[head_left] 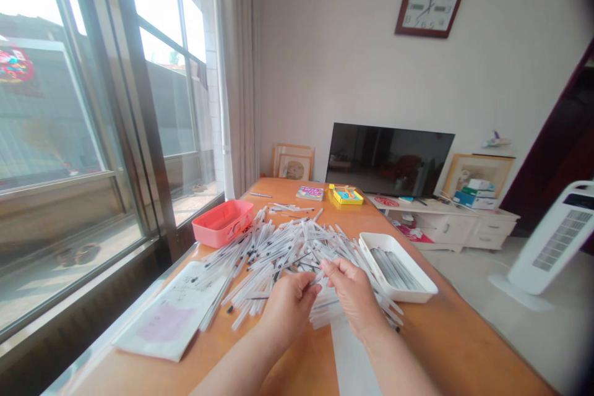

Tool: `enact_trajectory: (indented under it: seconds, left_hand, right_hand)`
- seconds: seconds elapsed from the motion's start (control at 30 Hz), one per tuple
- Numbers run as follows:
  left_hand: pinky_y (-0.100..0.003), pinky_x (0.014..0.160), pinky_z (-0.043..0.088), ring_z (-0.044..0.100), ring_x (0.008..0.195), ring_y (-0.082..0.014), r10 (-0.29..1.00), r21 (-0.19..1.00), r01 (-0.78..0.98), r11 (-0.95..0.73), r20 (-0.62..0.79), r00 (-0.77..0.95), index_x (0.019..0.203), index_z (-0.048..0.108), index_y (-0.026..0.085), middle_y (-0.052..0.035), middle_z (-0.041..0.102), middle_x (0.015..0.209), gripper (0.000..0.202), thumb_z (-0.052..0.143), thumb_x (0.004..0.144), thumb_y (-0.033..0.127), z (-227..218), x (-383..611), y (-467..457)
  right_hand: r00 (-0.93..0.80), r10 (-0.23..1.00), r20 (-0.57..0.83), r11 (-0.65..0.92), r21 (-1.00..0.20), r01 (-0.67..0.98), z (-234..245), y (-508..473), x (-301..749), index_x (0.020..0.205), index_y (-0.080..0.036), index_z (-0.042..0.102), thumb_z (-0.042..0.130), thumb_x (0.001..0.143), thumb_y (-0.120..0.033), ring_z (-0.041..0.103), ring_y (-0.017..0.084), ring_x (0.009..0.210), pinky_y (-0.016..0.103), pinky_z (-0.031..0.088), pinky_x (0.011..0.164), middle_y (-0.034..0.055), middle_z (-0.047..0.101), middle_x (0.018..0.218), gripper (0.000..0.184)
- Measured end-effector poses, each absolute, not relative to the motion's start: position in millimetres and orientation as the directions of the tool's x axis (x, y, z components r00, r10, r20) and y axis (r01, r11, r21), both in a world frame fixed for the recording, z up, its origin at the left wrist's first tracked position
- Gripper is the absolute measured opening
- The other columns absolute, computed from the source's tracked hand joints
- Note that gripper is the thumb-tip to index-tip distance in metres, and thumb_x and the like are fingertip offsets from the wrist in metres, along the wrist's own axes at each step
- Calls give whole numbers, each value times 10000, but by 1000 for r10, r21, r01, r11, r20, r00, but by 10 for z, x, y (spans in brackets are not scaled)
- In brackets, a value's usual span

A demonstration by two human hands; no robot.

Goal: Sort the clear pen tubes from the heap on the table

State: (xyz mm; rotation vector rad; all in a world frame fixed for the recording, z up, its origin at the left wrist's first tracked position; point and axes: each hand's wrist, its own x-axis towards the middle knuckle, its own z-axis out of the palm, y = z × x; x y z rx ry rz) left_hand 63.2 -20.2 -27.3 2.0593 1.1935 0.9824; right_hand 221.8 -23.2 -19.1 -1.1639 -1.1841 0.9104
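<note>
A big loose pile of clear pen barrels (278,247), many with black ends, spreads over the wooden table. At the near side of the pile, my left hand (291,300) is closed in a pinch. My right hand (351,292) faces it with thumb and forefinger pressed together. A thin clear pen barrel (319,276) shows between the fingertips of both hands; its ends are mostly hidden. Right of my hands stands a white tray (427,296) with a row of greyish pens (394,267) lying in it.
A red plastic basket (216,235) stands left of the pile, above a printed plastic bag (162,322). On the table's (464,334) far end lie a pink booklet (310,192) and a yellow box (348,197). White paper (352,359) lies under my right forearm.
</note>
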Motion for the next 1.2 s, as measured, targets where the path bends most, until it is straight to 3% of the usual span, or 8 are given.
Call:
enact_trajectory:
  seconds: [0.27, 0.53, 0.73, 1.0, 1.2]
  left_hand:
    - [-232, 572, 286, 406, 621, -122, 882, 773, 451, -446, 292, 370, 790, 617, 178, 32, 464, 646, 257, 506, 926, 366, -245, 614, -220]
    - [-243, 633, 363, 550, 687, -154, 858, 800, 388, -458, 285, 427, 821, 609, 185, -22, 634, 737, 354, 389, 993, 402, -224, 617, -242]
    - [-244, 621, 335, 547, 655, -152, 861, 704, 503, -500, 346, 372, 735, 549, 202, -10, 613, 688, 298, 438, 971, 346, -251, 634, -231]
    - [-250, 644, 329, 586, 707, -169, 860, 596, 621, -510, 379, 341, 799, 597, 214, -29, 644, 747, 209, 478, 950, 295, -269, 638, -197]
    - [-247, 614, 336, 576, 680, -162, 879, 635, 608, -476, 357, 316, 811, 667, 203, -23, 652, 718, 267, 499, 951, 355, -266, 637, -201]
  right_hand:
    - [168, 964, 208, 203, -978, 49, -261, -215, 2213, 799, -190, 713, 654, 838, -600, 492, 154, 636, 277, 372, 586, 12, 578, 660, 416]
    - [211, 965, 154, 162, -986, -25, -224, -212, 2247, 822, -195, 720, 669, 809, -622, 502, 153, 608, 278, 375, 561, 14, 589, 648, 430]
    - [251, 950, 186, 192, -981, -1, -241, -209, 2196, 705, -199, 648, 672, 831, -568, 490, 146, 618, 283, 370, 582, 7, 580, 654, 391]
    - [310, 936, 166, 173, -985, 5, -347, -164, 2156, 676, -199, 604, 671, 830, -576, 472, 148, 627, 286, 392, 610, -4, 556, 648, 412]
    - [231, 965, 123, 144, -987, -73, -329, -203, 2110, 911, -186, 689, 679, 825, -580, 522, 149, 637, 261, 393, 557, 22, 629, 743, 403]
